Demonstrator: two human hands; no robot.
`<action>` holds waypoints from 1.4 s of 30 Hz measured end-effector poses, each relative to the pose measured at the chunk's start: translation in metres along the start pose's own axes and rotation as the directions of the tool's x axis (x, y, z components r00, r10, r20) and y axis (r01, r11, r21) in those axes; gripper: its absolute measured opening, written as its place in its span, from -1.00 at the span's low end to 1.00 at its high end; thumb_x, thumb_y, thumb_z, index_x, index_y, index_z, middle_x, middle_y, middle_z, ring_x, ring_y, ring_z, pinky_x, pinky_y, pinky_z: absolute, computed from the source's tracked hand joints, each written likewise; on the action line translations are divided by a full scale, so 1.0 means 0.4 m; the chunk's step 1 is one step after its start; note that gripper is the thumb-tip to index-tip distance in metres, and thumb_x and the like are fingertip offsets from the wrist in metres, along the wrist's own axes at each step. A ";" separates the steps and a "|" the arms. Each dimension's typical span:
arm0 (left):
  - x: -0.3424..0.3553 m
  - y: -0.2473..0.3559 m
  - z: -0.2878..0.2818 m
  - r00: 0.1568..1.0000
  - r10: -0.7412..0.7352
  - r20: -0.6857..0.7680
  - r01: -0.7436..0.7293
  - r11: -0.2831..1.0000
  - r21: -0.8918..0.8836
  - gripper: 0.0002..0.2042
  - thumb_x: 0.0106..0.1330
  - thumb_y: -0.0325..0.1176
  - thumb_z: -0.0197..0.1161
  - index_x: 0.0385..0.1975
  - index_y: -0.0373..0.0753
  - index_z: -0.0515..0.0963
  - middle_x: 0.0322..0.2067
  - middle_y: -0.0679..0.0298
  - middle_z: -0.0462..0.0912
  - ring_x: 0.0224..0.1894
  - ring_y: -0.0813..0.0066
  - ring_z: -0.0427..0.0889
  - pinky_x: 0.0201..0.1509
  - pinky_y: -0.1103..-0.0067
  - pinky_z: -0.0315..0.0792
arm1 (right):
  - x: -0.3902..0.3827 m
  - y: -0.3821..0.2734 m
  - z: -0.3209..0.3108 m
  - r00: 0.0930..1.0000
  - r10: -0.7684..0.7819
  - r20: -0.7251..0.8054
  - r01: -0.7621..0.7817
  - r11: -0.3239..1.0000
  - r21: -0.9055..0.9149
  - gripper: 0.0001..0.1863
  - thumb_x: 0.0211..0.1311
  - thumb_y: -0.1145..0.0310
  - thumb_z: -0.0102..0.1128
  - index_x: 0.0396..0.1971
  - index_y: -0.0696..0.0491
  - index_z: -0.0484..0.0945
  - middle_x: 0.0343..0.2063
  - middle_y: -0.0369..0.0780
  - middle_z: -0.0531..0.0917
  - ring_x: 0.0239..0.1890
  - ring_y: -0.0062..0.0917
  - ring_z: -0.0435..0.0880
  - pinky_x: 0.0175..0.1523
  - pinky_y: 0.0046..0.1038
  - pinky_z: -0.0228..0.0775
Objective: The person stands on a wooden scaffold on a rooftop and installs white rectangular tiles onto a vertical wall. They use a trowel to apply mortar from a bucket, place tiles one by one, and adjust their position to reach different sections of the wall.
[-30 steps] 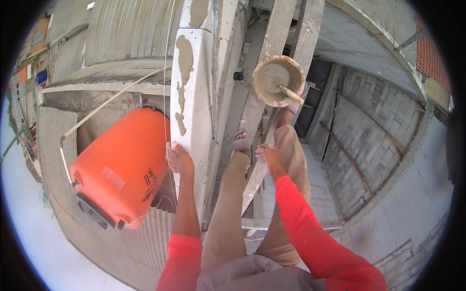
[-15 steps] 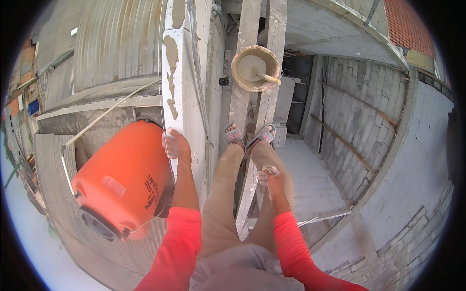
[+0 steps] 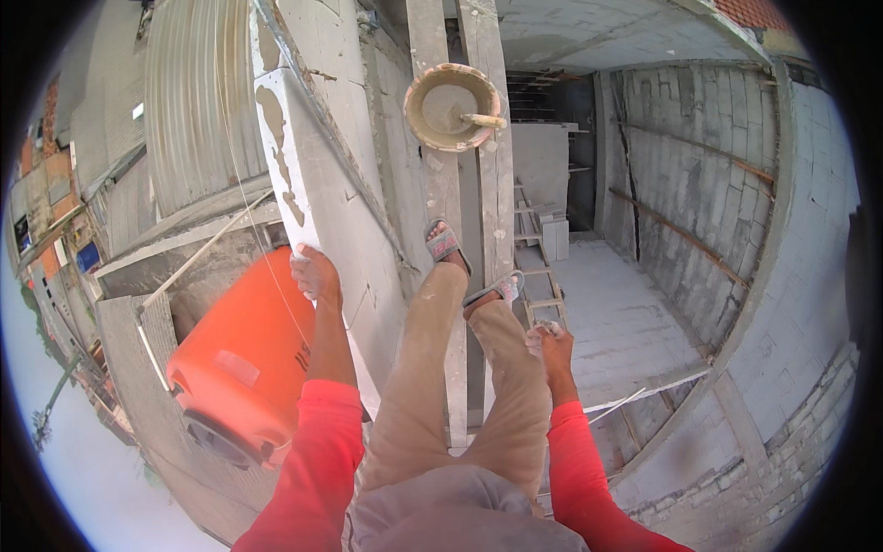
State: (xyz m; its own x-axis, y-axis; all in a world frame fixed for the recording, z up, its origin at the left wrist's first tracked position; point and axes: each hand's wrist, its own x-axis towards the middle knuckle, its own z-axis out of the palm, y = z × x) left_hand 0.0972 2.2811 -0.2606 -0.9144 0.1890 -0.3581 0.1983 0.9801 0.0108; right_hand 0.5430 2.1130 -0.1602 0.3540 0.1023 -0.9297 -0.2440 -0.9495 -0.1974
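My left hand rests on the top edge of a white block wall, its dusty fingers bent around the edge. Patches of grey mortar lie along the wall's top beyond the hand, and a thin string runs beside it. Beside my right thigh, my right hand is closed, with pale dust on the fingers; whether anything sits inside them is hidden. Farther ahead, a round bucket holds some grey mortar, and a tool's wooden handle sticks out over its rim.
My sandalled feet stand on two long planks, which also bear the bucket. A ladder shows below at the right, above a lower floor. An orange water tank lies left of the wall, near a corrugated roof.
The view has shifted, and the bucket and wall now appear farther left. My right hand has moved outward to the right, away from between my legs. My left hand stays on the wall.
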 end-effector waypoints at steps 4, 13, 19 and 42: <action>-0.015 -0.005 -0.037 0.994 0.048 0.102 -0.045 0.999 -0.031 -0.19 0.58 0.33 -0.27 0.58 -0.21 0.15 0.52 -0.02 0.28 0.48 -0.17 0.36 0.50 -0.04 0.28 | -0.053 0.104 -0.097 0.994 0.035 -0.101 -0.031 0.998 0.047 -0.75 0.47 0.45 0.22 0.05 0.21 0.63 -0.31 -0.16 0.78 -0.41 -0.54 0.76 -0.30 -0.51 0.63; -0.008 -0.030 -0.030 0.991 0.086 0.102 -0.078 0.994 -0.078 -0.15 0.56 0.38 -0.30 0.62 -0.16 0.10 0.57 0.00 0.16 0.57 -0.11 0.20 0.60 0.00 0.12 | -0.223 0.228 -0.195 0.957 0.069 -0.282 -0.007 0.976 0.217 -0.75 0.51 0.46 0.20 0.06 0.25 0.62 -0.26 -0.13 0.78 -0.37 -0.51 0.78 -0.28 -0.47 0.65; 0.037 -0.082 -0.021 0.966 0.202 0.162 -0.176 0.971 -0.161 -0.14 0.59 0.30 -0.20 0.63 -0.31 0.03 0.59 -0.14 0.11 0.60 -0.17 0.14 0.65 0.05 0.05 | -0.223 0.135 -0.160 0.974 -0.071 -0.216 0.098 0.988 0.118 -0.72 0.53 0.45 0.20 0.10 0.28 0.61 -0.21 -0.10 0.78 -0.32 -0.47 0.79 -0.21 -0.45 0.67; -0.010 -0.430 -0.049 0.724 0.495 0.480 -0.662 0.694 0.283 0.20 0.36 0.25 0.29 0.50 -0.79 -0.19 0.58 -0.48 -0.21 0.68 -0.29 -0.31 0.76 0.23 -0.32 | -0.440 0.588 -0.535 0.935 -0.275 -0.225 0.256 0.961 -0.108 -0.69 0.37 0.50 0.25 0.00 0.41 0.62 -0.32 -0.09 0.73 -0.39 -0.50 0.75 -0.25 -0.47 0.61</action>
State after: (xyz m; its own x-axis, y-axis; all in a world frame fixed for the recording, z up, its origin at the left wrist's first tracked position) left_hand 0.0600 2.1130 -0.2426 -0.3948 0.5931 -0.7017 0.8428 0.5379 -0.0195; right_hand 0.6165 1.8081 0.0238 0.6014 0.2896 -0.7446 -0.0460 -0.9179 -0.3941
